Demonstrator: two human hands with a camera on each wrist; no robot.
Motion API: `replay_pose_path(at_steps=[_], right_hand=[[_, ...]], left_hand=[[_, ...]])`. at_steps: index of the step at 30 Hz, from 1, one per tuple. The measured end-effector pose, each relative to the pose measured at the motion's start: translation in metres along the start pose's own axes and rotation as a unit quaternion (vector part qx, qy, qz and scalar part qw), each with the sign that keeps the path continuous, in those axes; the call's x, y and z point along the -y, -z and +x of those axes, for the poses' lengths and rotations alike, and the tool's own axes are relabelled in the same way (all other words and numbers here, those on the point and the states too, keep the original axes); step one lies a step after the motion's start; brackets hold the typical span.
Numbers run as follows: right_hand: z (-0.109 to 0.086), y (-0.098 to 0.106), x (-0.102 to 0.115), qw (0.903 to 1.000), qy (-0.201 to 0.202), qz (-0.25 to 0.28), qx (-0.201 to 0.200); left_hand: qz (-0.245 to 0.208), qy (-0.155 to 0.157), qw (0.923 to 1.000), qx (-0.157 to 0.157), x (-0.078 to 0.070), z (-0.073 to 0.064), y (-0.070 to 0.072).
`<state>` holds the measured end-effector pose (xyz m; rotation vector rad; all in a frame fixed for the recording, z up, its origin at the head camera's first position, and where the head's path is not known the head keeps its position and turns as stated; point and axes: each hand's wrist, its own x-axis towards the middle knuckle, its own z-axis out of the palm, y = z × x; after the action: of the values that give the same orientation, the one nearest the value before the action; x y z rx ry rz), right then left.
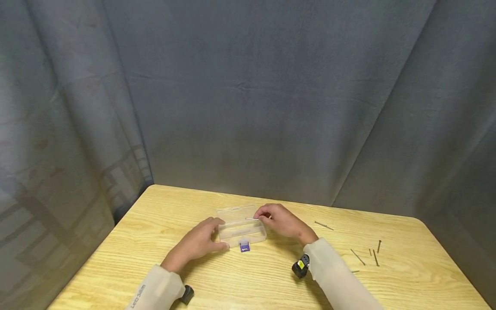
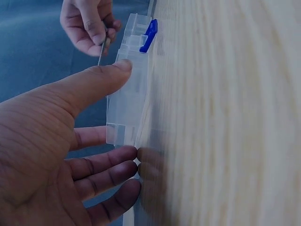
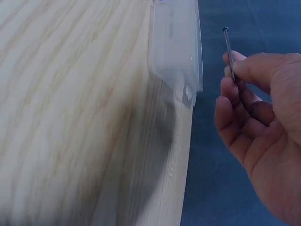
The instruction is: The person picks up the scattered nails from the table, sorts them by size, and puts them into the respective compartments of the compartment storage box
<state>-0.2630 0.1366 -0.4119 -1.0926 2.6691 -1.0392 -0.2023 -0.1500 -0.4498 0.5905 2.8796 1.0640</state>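
Note:
A clear plastic box [image 1: 242, 230] with a blue latch [image 1: 244, 246] lies with its lid [image 1: 237, 212] folded back on the wooden table. My left hand [image 1: 200, 239] holds the box at its left end, thumb at the front corner and index finger at the back. In the left wrist view the other fingers of that hand rest against the table. Between thumb and fingertips, my right hand [image 1: 280, 219] pinches a thin metal nail [image 3: 228, 44]. The nail's flat head points away from the fingers, and its shank overlaps the open lid in the head view.
To the right, several nails of differing lengths lie scattered on the table [image 1: 267, 284], including a long one [image 1: 323, 225] near the right wrist and a dark one [image 1: 379, 246] farther right. A grey curtain [image 1: 248, 107] hangs behind the table's back edge.

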Motion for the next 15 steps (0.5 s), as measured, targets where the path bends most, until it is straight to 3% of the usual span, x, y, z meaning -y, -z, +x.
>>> replay_pose_path(at_steps=[15], right_hand=[[0.017, -0.019, 0.014, 0.9997, 0.000, 0.011, 0.020]], left_hand=[[0.006, 0.006, 1.0000, -0.004, 0.003, 0.001, -0.001]])
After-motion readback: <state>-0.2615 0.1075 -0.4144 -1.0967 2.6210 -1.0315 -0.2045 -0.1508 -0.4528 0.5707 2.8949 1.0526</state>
